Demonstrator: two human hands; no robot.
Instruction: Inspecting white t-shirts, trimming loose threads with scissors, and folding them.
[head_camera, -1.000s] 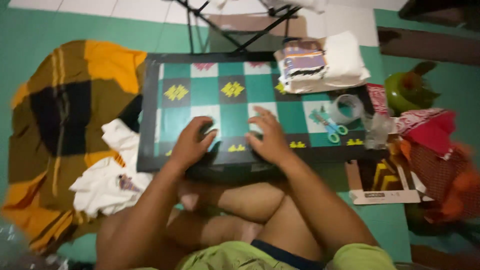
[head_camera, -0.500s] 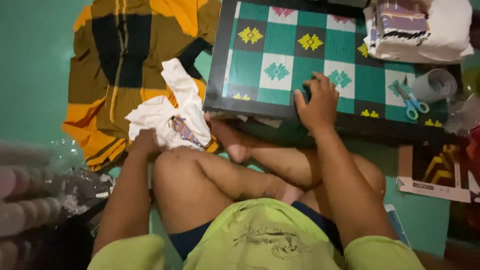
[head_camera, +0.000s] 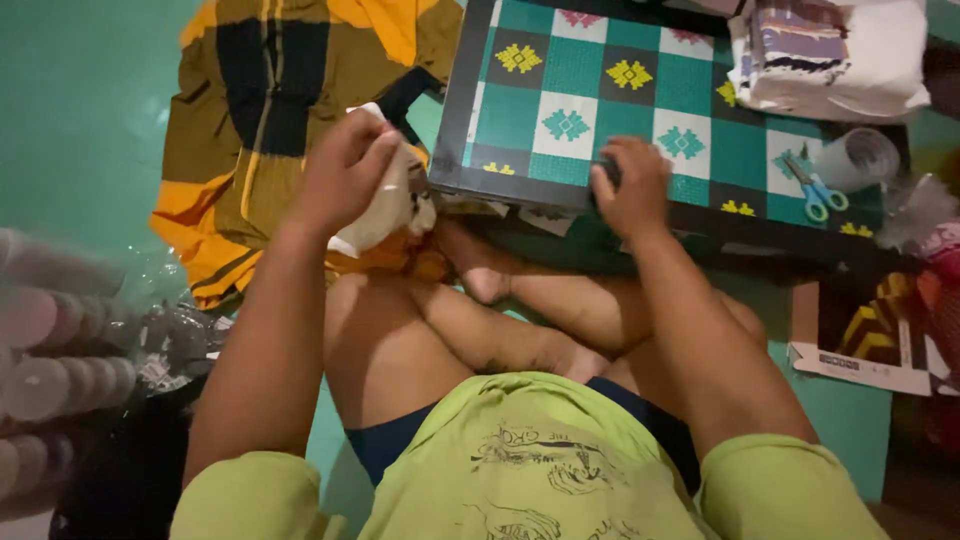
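A white cloth is gripped in the left hand, its fingers curled closed over the top of the bundle, which is held up just beside the near-left corner of the low table. Below the cloth, a striped orange, brown and black blanket is spread on the green floor. The right hand is laid on the near edge of the table, fingers bent down over something small and dark; whether it is actually gripped cannot be told. The tabletop is covered with a green-and-white chequered pattern with yellow and pink motifs. Further right on it, blue-handled scissors are seen next to a roll of clear tape, and a stack of folded fabric is set at the far right corner. Crossed bare legs are tucked under the table's front
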